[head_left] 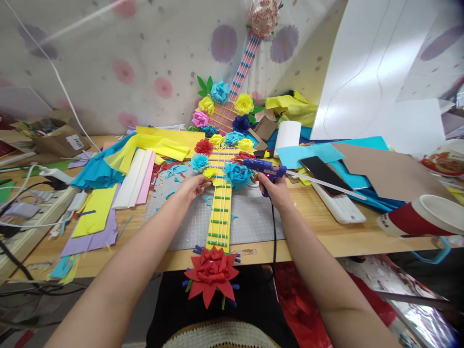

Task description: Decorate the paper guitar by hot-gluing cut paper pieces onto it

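A yellow paper guitar [220, 205] lies with its neck toward me, crossed by white strings and green strips. A large red paper flower [212, 273] covers its near end, over the table edge. Blue, yellow and red paper flowers ring its body, among them a big blue flower [237, 175]. My left hand [195, 187] is closed at the body's left edge, beside a small yellow flower [209, 172]; its fingertips are partly hidden. In my right hand [276, 189] is a blue glue gun [266, 167], nozzle pointing left above the blue flower, a long glue stick [326, 183] projecting behind.
A grey cutting mat [253, 227] with paper scraps lies underneath. Behind stands a pink paper guitar [241, 72]. To the right are a black phone [324, 175], a white case [339, 205] and a paper cup [416, 216]. Crepe paper [105, 164] and a power strip [36, 232] lie left.
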{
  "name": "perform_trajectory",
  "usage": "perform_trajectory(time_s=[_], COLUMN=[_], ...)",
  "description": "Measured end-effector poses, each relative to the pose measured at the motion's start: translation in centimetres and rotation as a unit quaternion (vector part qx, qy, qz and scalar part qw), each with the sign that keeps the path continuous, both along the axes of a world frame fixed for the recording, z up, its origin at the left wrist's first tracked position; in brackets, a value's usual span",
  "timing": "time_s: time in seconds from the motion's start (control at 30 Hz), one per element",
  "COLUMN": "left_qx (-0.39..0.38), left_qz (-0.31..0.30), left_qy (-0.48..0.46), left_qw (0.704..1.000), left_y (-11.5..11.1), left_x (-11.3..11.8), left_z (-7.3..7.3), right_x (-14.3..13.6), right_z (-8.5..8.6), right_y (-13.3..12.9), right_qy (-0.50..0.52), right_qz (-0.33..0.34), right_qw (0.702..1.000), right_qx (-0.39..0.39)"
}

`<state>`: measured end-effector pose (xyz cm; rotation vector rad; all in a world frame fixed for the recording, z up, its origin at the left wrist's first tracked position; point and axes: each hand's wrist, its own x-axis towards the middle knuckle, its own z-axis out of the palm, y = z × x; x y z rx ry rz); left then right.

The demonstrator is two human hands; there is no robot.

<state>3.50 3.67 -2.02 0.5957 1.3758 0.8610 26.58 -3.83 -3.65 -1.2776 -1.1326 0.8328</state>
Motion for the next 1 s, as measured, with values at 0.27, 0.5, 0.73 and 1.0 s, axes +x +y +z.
perform_trajectory(time_s=[0.27,0.5,0.73,1.0], left_qx=[0.025,0.053,0.054,0.096], left_qz=[0.008,0.0,-0.004,-0.013], left_qy=[0.009,0.024,0.048,0.106], left_qw=[1.0,0.998,0.997,0.99], left_y=[-0.5,-1.0,-0.7,-1.2], left_x=[0.0,-0.3,-0.2,0.0], left_z=[0.5,0.7,0.5,1.0], right_x=[0.0,0.0,-0.1,0.0], right_z=[-0.1,-0.1,0.0,0.1], right_y=[0.0,0.0,-0.1,-0.2], right_qy=[0.002,0.0,0.005,0.0], right_qz=[-0.003,-0.004,-0.007,-0.009], right_qw=[1.0,1.0,1.0,1.0], right_qx=[-0.006,-0.003,-0.001,-0.005])
